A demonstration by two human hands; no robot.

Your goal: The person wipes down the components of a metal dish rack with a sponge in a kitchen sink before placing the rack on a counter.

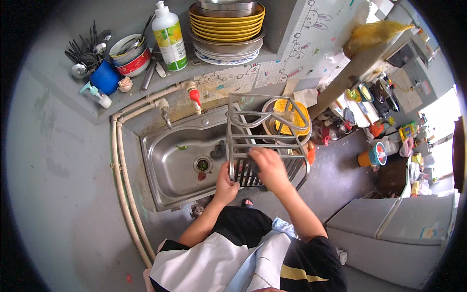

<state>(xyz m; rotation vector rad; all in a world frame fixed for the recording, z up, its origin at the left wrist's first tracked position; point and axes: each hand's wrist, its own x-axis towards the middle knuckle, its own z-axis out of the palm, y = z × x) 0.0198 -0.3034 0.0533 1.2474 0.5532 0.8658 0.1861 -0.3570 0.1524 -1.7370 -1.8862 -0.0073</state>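
A metal wire-and-bar rack is tilted over the right end of the stainless steel sink. My left hand grips its near left corner, the thumb on the frame. My right hand, slightly blurred, lies over the rack's bars; whether its fingers close on one I cannot tell. In the sink are a dark scouring pad, a green chilli pepper, and a drain with green scraps in it and a reddish scrap beside it. Behind the rack, partly hidden, is a yellow plastic basket in a metal basin.
Above the sink, a ledge holds a blue utensil cup, stacked bowls, a dish soap bottle and stacked yellow-rimmed plates. Taps project over the sink's back edge. A refrigerator and a bucket stand to the right.
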